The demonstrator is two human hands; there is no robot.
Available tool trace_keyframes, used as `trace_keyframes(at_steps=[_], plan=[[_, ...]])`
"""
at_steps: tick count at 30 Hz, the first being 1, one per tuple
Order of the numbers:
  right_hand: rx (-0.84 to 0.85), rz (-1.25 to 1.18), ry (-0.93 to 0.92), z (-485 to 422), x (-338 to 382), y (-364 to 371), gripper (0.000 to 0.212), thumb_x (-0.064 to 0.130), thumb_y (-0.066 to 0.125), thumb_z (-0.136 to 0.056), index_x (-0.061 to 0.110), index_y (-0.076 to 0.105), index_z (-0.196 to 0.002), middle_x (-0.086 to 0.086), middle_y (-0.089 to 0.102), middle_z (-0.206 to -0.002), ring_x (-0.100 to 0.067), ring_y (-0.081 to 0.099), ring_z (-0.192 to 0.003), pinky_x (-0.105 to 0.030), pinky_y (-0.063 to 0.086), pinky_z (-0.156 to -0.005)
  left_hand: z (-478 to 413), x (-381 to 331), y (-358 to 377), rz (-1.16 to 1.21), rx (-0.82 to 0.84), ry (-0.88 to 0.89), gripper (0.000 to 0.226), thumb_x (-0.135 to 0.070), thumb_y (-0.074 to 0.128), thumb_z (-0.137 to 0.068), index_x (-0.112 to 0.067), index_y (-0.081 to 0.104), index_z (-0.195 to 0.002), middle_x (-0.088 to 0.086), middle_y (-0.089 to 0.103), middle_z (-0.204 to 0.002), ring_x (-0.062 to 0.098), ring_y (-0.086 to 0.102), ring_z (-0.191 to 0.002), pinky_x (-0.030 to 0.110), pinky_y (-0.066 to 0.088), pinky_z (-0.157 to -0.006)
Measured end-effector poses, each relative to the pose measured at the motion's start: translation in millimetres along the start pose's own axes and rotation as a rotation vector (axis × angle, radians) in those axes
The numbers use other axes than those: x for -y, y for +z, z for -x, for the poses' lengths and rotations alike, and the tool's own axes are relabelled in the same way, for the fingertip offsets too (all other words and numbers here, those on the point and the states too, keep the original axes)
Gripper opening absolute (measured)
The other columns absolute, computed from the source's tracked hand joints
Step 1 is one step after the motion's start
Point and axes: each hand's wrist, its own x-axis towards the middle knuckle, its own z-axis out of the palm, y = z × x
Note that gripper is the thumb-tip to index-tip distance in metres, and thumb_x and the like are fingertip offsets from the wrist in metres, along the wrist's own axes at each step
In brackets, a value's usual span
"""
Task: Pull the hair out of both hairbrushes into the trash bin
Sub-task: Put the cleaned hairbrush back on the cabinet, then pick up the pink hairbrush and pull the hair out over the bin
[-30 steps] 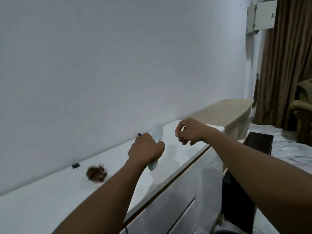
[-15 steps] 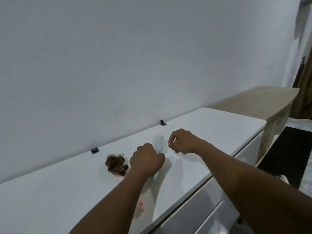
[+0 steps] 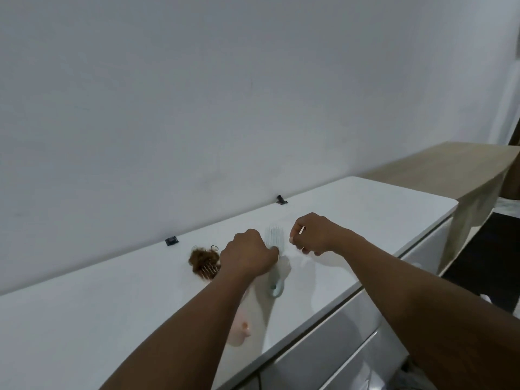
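Now | left hand (image 3: 249, 253) fisted on mint hairbrush (image 3: 274, 250) | right hand (image 3: 313, 235) curled beside

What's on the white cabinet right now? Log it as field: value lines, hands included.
left hand: closed around the pale blue hairbrush, bristles up
right hand: loosely curled beside the blue brush head; contents cannot be told
pink hairbrush: lying on the cabinet top, head full of brown hair
trash bin: not in view

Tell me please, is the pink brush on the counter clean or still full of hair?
Still full: a brown hair clump covers the pink brush head's bristles.
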Motion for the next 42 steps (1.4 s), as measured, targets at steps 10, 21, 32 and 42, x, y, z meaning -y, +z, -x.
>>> trace_keyframes(at_steps=[10,21,32,42], plan=[[-0.033,-0.048,-0.044,74.4,28.0,-22.4,0.019,0.022,0.063,-0.093,0.009,0.068,-0.105,-0.008,0.075,-0.093,-0.017,0.071,-0.076,-0.028,0.054,-0.065,66.1,54.8,-38.2,-0.037,-0.085,-0.166,0.047,-0.055,0.065,-0.079,-0.023,0.061,-0.113,0.001,0.065,-0.117,0.026,0.064,-0.105,0.03,0.042,-0.075],[0.061,0.009,-0.077,87.9,54.4,25.7,0.015,0.022,0.062,-0.094,0.011,0.066,-0.104,-0.006,0.073,-0.092,-0.016,0.07,-0.075,-0.027,0.053,-0.062,85.3,70.1,-28.0,0.02,-0.008,-0.231,0.028,-0.038,0.061,-0.08,-0.019,0.054,-0.099,0.0,0.059,-0.097,0.025,0.06,-0.093,0.03,0.043,-0.073],[-0.09,0.074,-0.134,76.0,64.4,15.8,0.011,0.023,0.061,-0.093,0.018,0.063,-0.102,-0.004,0.064,-0.1,-0.017,0.063,-0.081,-0.024,0.047,-0.062,73.1,50.5,-47.4,0.301,-0.06,-0.119,0.025,-0.03,0.052,-0.081,-0.012,0.06,-0.066,-0.001,0.067,-0.052,0.016,0.065,-0.065,0.025,0.048,-0.061],[-0.42,-0.075,-0.078,130.8,16.2,-35.7,0.044,0.046,0.06,-0.095,0.018,0.055,-0.128,-0.005,0.061,-0.126,-0.022,0.059,-0.109,-0.032,0.044,-0.086,102.4,-34.4,-30.5,0.508,-0.218,0.177,0.031,-0.038,0.056,-0.088,-0.014,0.051,-0.107,0.001,0.059,-0.095,0.023,0.059,-0.087,0.034,0.043,-0.069]])
